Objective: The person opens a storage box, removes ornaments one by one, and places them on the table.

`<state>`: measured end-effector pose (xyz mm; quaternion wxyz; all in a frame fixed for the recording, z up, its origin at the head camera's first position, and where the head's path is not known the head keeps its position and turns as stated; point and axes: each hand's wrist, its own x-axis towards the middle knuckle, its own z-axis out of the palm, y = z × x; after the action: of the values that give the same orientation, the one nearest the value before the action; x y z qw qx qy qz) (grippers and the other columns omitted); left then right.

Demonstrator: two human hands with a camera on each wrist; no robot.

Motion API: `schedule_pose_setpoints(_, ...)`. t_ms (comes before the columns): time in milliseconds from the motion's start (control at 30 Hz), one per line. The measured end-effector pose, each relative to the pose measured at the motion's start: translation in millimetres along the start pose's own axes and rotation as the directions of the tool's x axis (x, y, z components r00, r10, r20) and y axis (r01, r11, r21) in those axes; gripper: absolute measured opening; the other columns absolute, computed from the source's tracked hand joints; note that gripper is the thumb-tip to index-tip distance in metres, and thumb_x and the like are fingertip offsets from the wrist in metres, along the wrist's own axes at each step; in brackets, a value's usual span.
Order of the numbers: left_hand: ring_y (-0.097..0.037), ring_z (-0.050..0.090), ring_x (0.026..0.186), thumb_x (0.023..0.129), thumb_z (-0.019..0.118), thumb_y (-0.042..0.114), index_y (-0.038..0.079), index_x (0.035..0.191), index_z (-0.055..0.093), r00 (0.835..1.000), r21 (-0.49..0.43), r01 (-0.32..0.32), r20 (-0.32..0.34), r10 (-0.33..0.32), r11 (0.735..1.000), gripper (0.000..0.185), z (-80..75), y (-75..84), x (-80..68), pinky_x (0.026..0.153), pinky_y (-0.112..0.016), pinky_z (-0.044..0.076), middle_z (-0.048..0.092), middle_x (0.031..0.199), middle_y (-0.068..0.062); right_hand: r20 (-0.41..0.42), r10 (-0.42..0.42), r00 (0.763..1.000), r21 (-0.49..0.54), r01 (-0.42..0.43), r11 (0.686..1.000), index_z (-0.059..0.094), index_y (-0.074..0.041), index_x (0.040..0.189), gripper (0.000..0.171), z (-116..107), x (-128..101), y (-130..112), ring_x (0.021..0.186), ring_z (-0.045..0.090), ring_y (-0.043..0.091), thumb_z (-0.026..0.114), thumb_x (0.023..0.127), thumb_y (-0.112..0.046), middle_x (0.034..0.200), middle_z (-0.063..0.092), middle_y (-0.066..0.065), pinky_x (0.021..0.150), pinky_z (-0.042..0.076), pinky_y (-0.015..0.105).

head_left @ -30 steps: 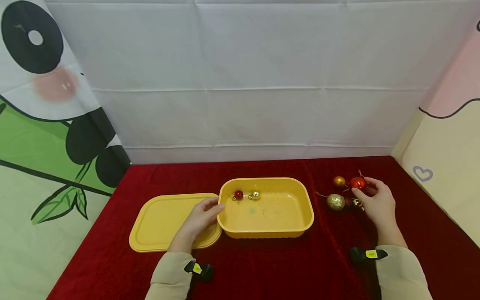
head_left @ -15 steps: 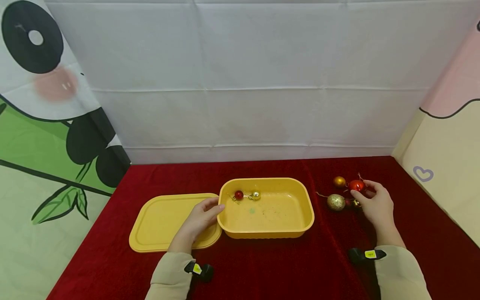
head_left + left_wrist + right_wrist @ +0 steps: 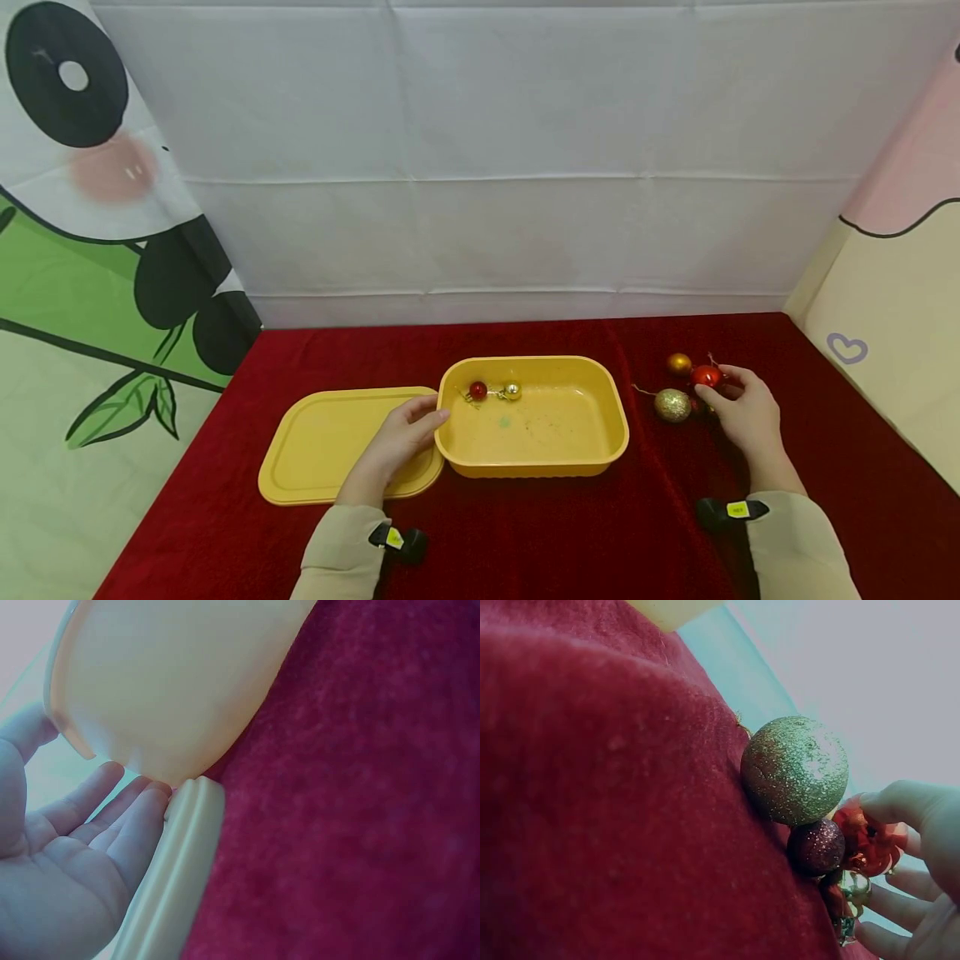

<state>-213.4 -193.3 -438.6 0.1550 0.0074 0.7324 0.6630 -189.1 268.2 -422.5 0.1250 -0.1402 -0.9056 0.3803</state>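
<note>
My left hand holds the left side of a yellow plastic box, thumb over the rim and fingers against the outer wall. Inside the box lie a small red bauble and a small gold bauble. At the right, my right hand pinches a shiny red Christmas bauble between thumb and fingers. Close beside it are a gold glitter bauble, a dark red glitter bauble and a small shiny gold bauble, the last two mostly hidden in the head view.
A yellow lid lies flat left of the box, its right end close to the box's side. An orange-gold bauble sits behind the glitter one. Red cloth covers the table, with a white backdrop behind.
My right hand has shifted slightly left and nearer to me, the red bauble moving with it. The left hand and the box stay in place.
</note>
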Motion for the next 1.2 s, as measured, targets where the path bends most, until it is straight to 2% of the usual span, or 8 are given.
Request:
schedule_pose_setpoints(33,-0.026,0.058,0.115,0.093,0.06,0.024,0.001,0.137,0.045,1.0,0.0,0.0,-0.001,0.0,1.0,0.052,0.0,0.0,-0.1,0.097,-0.036,0.051,0.049,0.137,-0.019,0.003,-0.002,1.0,-0.003,0.002,1.0,0.045,0.004,0.134,0.061,0.4,0.1,0.6,0.11,0.055,0.04,0.062,0.09,-0.034,0.125,0.053,0.031,0.069,0.042,0.019)
schedule_pose_setpoints(100,-0.026,0.058,0.115,0.093,0.06,0.024,0.001,0.137,0.045,1.0,0.0,0.0,0.0,0.0,1.0,0.052,-0.1,-0.1,-0.3,0.097,-0.036,0.05,0.048,0.137,-0.019,0.011,-0.004,1.0,-0.005,0.004,1.0,0.044,0.004,0.134,0.062,1.3,0.3,1.6,0.11,0.055,0.04,0.062,0.09,-0.035,0.125,0.052,0.031,0.07,0.044,0.021)
schedule_pose_setpoints(200,-0.027,0.057,0.116,0.093,0.06,0.025,0.002,0.137,0.045,1.0,0.003,0.0,0.003,0.0,1.0,0.052,-0.2,0.0,-0.7,0.097,-0.036,0.05,0.048,0.137,-0.019,0.026,-0.001,1.0,0.001,0.001,1.0,0.043,0.004,0.135,0.063,2.7,0.2,2.6,0.112,0.053,0.043,0.061,0.091,-0.036,0.127,0.051,0.032,0.082,0.048,0.038)
schedule_pose_setpoints(267,-0.027,0.057,0.116,0.093,0.06,0.025,0.002,0.137,0.045,1.0,0.003,0.001,0.004,-0.001,1.0,0.052,-0.3,0.0,-0.9,0.097,-0.036,0.05,0.048,0.138,-0.019,0.034,0.003,0.999,0.008,-0.003,1.0,0.042,0.004,0.136,0.063,3.5,-0.2,2.7,0.115,0.051,0.045,0.061,0.091,-0.037,0.129,0.05,0.033,0.089,0.044,0.05)
schedule_pose_setpoints(333,-0.027,0.057,0.117,0.093,0.06,0.025,0.002,0.137,0.045,1.0,0.004,0.0,0.007,0.0,1.0,0.052,-0.4,0.1,-1.2,0.097,-0.036,0.05,0.048,0.138,-0.019,0.04,0.009,0.999,0.015,-0.009,1.0,0.042,0.004,0.136,0.063,4.0,-0.7,2.5,0.116,0.05,0.045,0.06,0.091,-0.037,0.129,0.049,0.033,0.093,0.042,0.055)
schedule_pose_setpoints(867,-0.027,0.057,0.116,0.094,0.059,0.026,0.001,0.138,0.043,1.0,0.003,-0.012,0.029,0.012,1.0,0.053,-1.8,0.0,-0.9,0.098,-0.037,0.05,0.048,0.137,-0.02,0.095,0.025,0.995,-0.007,-0.024,1.0,0.04,0.006,0.136,0.066,6.2,-2.6,0.0,0.119,0.047,0.047,0.058,0.092,-0.04,0.131,0.047,0.035,0.096,0.041,0.058)
schedule_pose_setpoints(1200,-0.026,0.058,0.114,0.093,0.06,0.025,0.001,0.137,0.045,1.0,0.002,-0.012,0.018,0.012,1.0,0.052,-1.6,-0.1,-0.2,0.097,-0.036,0.05,0.049,0.136,-0.02,0.038,0.031,0.999,-0.015,-0.031,0.999,0.045,0.005,0.133,0.059,5.7,-0.6,-1.9,0.117,0.05,0.046,0.053,0.094,-0.038,0.129,0.049,0.033,0.092,0.044,0.055)
